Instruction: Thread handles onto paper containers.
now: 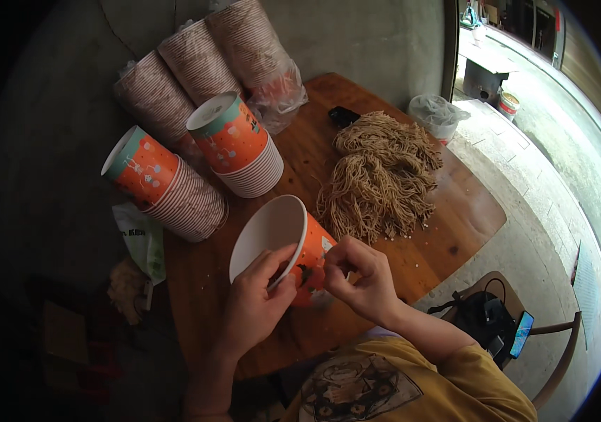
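The open paper bucket (270, 228) is held at its rim by the left hand (263, 297), left of and nearer than the tan strand heap (379, 183). The right hand (364, 276) is curled on the heap's near side; whether anything is pinched cannot be told.

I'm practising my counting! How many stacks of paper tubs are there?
5: in front, a left stack and a right stack; behind them, by the wall, a left bagged stack, a middle bagged stack and a right bagged stack. More could be hidden.
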